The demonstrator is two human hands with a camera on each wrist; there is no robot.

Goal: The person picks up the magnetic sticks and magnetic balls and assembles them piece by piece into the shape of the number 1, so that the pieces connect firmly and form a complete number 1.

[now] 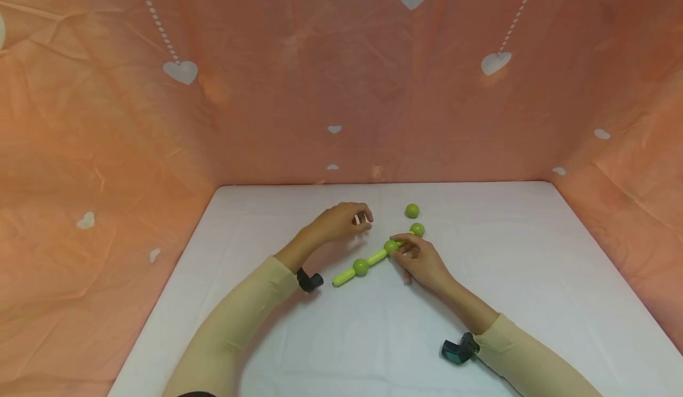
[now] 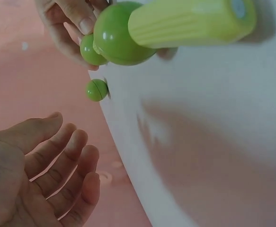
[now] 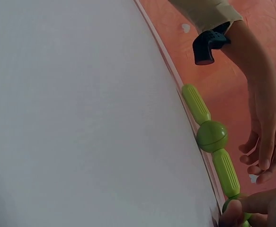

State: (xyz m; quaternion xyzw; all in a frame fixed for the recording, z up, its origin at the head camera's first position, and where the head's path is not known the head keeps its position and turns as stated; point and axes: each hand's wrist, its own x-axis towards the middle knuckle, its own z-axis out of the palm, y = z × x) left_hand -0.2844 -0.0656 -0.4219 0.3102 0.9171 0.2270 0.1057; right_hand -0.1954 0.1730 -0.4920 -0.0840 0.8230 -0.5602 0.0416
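A chain of light-green ribbed rods (image 1: 377, 257) and darker green balls lies slantwise on the white table. My right hand (image 1: 424, 262) pinches the chain's middle ball (image 1: 391, 246) between thumb and fingers. One end is a bare rod (image 1: 344, 277) joined to a near ball (image 1: 360, 266); a further ball (image 1: 417, 229) ends the other side. My left hand (image 1: 341, 220) hovers left of the chain, fingers loosely bent with nothing in them; the left wrist view shows its bare palm (image 2: 14, 175). Fingers partly cover the rod beyond the middle ball.
A loose green ball (image 1: 412, 210) sits behind the chain's far end, apart from it. The white table (image 1: 299, 349) is bounded by an orange cloth backdrop (image 1: 299, 89) with pale hearts at the back and sides. Each wrist wears a black camera (image 1: 460, 349).
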